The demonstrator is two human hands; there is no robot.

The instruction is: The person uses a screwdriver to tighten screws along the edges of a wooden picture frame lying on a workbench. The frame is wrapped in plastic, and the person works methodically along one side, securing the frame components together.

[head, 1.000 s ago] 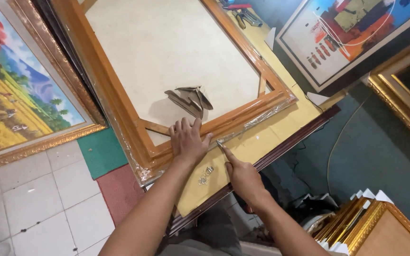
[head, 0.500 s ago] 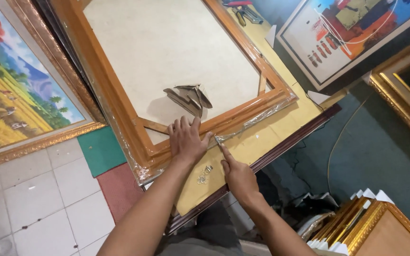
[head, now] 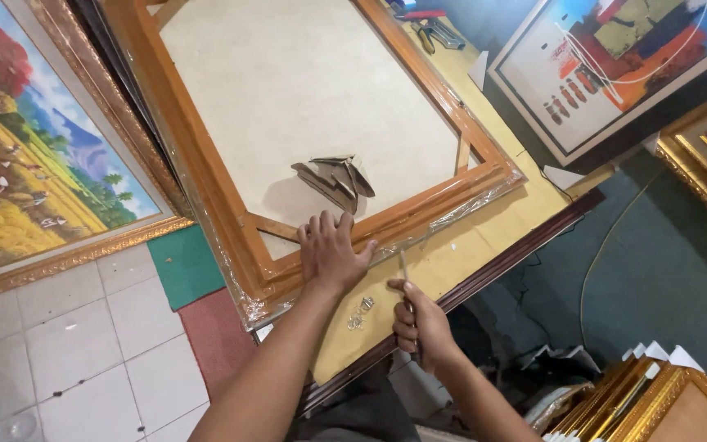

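Wooden picture frame (head: 206, 172) lies face down on the yellow-topped workbench (head: 484, 237), its near rail along the bench's front edge and its near-left corner overhanging the bench's left end. Clear plastic wrap (head: 452, 214) covers the rails. The left hand (head: 330, 252) rests flat and unclenched on the near rail, pressing it down. The right hand (head: 416, 317) is clenched around a thin metal tool (head: 403, 267), tip directed at the rail's outer edge just beside the left thumb. Small metal fittings (head: 360, 313) lie loose on the bench between both hands.

Hazards, as judged:
- Tool tip slipping off the slick wrap could strike the left thumb.
- Overhanging corner could let the frame pivot under uneven pressure.
- Loose fittings could be swept off the front edge.
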